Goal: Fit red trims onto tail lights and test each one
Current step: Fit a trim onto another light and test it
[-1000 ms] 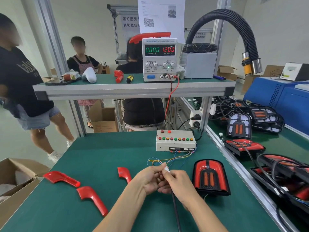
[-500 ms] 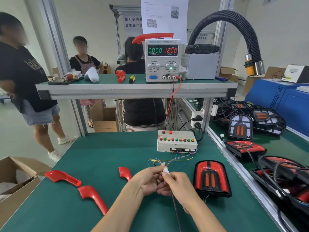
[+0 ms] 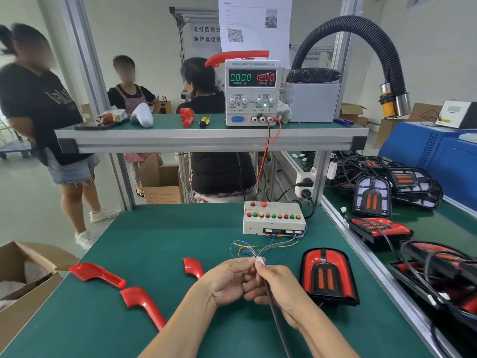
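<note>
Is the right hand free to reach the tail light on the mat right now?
Probably not yet. The tail light lies close beside the right hand with nothing between, but that hand and the left hand are pinching the white connector.

readable text, upper middle of the frame
the power supply reads "dc power supply", 0.000 over "current a" and 12.00 over "voltage v"; the hanging paper sheet carries a qr code, its print too small to read.
</note>
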A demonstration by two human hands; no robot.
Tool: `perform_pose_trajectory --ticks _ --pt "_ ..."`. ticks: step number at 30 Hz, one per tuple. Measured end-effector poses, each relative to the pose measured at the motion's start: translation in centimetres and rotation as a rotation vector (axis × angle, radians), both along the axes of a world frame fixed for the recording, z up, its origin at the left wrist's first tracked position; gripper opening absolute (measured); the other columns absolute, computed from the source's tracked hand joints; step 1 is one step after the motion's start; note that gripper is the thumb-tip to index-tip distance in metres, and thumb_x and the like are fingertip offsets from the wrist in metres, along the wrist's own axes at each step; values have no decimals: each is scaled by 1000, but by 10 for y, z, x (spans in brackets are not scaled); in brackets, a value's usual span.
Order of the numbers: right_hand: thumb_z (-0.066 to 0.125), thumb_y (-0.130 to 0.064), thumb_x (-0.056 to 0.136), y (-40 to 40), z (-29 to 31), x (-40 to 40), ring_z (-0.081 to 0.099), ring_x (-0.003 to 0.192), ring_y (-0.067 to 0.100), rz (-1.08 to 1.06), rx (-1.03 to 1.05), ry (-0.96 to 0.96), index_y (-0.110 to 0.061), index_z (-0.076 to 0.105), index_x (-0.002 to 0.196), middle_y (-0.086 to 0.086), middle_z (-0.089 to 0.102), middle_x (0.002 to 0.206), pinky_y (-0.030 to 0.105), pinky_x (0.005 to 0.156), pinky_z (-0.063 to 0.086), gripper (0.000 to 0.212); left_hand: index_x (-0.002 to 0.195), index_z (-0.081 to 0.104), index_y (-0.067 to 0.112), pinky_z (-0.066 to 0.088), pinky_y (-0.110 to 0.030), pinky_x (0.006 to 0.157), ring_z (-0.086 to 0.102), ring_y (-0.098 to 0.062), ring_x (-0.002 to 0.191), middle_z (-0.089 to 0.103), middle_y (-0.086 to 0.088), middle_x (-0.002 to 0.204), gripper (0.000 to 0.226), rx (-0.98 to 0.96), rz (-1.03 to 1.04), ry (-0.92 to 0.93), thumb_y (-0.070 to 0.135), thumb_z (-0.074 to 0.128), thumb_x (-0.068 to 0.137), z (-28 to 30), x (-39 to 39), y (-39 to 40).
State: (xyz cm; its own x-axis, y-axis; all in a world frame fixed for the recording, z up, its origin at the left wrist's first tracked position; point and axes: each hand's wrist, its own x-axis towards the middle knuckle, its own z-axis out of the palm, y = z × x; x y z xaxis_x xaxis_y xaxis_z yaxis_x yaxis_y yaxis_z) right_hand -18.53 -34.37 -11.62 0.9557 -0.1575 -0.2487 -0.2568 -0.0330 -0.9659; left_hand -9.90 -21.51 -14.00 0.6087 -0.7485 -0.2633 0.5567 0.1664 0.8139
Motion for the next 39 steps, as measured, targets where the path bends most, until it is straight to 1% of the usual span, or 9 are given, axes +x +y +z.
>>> perform_pose_trajectory --ticks 7,12,15,19,23,29,33,36,39 --pt "48 -44 106 5 -2 2 73 74 24 -24 90 -18 -15 58 71 21 77 89 25 59 53 46 78 70 13 33 -29 54 35 -20 59 49 -10 68 31 24 47 14 37 61 93 -4 -3 -7" --pt "52 -32 104 12 -7 1 71 66 19 -50 -79 -31 -15 58 64 17 77 84 24 56 46 43 91 65 7 29 -24 43 33 -14 44 40 -6 58 12 96 126 -26 19 66 91 -11 -3 -12" --pt "56 -36 100 13 -13 -3 70 57 18 -58 -253 10 -13 65 68 7 73 68 23 54 45 41 89 62 6 24 -23 43 33 -11 43 42 -2 59 17 297 422 -73 11 52 101 -10 0 -15" --pt "60 -44 96 14 -20 -9 58 47 15 -22 -360 35 -17 59 69 8 71 60 24 52 43 38 82 55 7 37 -30 57 48 -20 58 56 -2 70 41 634 695 -355 40 47 105 0 -20 -13" --pt "64 -34 94 8 -16 -10 42 54 14 -147 -412 -38 -19 54 62 -4 50 53 30 57 32 37 89 63 25 45 -25 74 61 -3 83 68 11 85 28 872 472 -734 51 58 95 8 -67 1" --pt "63 -22 97 -12 18 -16 68 53 15 -216 -102 -113 -6 66 75 1 68 60 24 49 51 27 102 61 30 53 -25 84 69 -8 86 73 7 84 16 942 121 -986 33 61 86 4 -110 12" --pt "59 -42 95 -68 24 -35 68 87 17 -443 -777 -161 -27 74 93 -6 72 91 34 75 52 21 114 49 30 50 -34 76 66 -25 95 71 0 95 21 1167 240 -1197 45 37 104 13 -99 13" --pt "52 -58 96 -121 11 -60 59 113 31 -620 -1042 119 -15 62 133 13 62 122 43 90 50 58 117 35 30 38 -35 66 65 -26 96 67 4 96 20 1231 249 -1285 45 31 105 19 -92 12" --pt "49 -65 96 -136 -9 -70 71 105 28 -498 -728 374 -6 53 140 14 70 123 39 84 52 74 118 32 26 33 -36 66 63 -26 97 63 6 103 14 1261 150 -1342 30 33 104 20 -84 8"
